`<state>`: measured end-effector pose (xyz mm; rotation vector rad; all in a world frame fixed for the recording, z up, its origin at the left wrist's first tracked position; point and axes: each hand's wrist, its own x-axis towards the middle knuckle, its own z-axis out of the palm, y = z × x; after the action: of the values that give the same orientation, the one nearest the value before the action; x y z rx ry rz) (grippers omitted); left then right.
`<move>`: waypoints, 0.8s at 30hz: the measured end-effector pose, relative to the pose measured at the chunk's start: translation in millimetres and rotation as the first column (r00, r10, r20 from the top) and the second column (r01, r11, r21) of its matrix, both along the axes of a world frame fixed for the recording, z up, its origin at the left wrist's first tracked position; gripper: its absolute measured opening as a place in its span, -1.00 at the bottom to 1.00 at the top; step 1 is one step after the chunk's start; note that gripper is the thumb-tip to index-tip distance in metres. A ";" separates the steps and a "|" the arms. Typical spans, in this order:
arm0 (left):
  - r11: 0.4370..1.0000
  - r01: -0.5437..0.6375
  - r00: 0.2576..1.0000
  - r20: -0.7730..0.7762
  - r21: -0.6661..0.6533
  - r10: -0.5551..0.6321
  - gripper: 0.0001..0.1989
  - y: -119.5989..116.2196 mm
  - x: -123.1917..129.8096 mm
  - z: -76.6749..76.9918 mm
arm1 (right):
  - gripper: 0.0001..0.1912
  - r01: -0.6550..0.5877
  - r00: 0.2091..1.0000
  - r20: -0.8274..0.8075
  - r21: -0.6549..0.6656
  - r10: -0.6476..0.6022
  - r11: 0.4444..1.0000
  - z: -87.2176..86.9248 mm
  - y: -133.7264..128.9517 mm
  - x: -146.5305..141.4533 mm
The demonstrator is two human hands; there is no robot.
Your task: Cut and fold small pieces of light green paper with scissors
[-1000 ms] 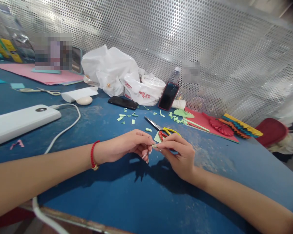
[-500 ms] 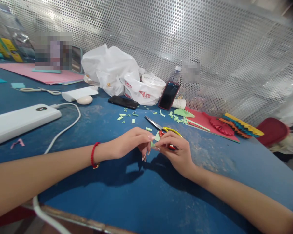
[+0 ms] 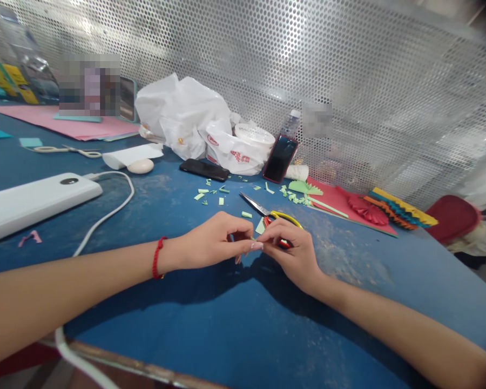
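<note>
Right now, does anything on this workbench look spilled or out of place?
Yes: green paper scraps lie scattered over the blue tabletop, and a stray pink paper scrap sits alone beside the white power bank, looking dropped.

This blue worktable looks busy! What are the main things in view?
Blue worktable: one, blue, under everything.
White rectangular power bank: one, white, far left.
Yellow-handled steel scissors: one pair, yellow and red, beside the hands.
Black smartphone: one, black, behind the scraps.
Crumpled plastic bag: one, white, at the back.
Paper scraps: many, pale green, mid-table.
Perforated metal screen: one, silver, behind the table.
Left hand: one, bare, centre, red bracelet.
Right hand: one, bare, centre.
</note>
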<state>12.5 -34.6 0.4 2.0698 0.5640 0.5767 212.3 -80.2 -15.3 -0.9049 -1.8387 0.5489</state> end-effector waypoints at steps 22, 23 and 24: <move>0.948 0.018 0.994 0.104 -0.317 0.016 -0.67 6.9 4.6 -4.3 | -0.89 0.035 0.999 0.035 0.178 -0.042 0.983 1.8 -4.8 -2.0; 0.950 0.011 0.994 0.103 -0.312 0.022 -0.67 6.9 4.5 -3.8 | -0.89 0.037 0.998 0.039 0.178 -0.044 0.983 2.1 -5.1 -2.1; 0.952 0.006 0.994 0.105 -0.305 0.027 -0.67 6.7 4.5 -3.3 | -0.89 0.037 0.998 0.044 0.177 -0.045 0.983 2.2 -5.3 -2.2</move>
<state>17.0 -27.9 -3.0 1.7346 0.5636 0.5659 210.1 -85.5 -13.1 -0.8401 -1.8748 0.3350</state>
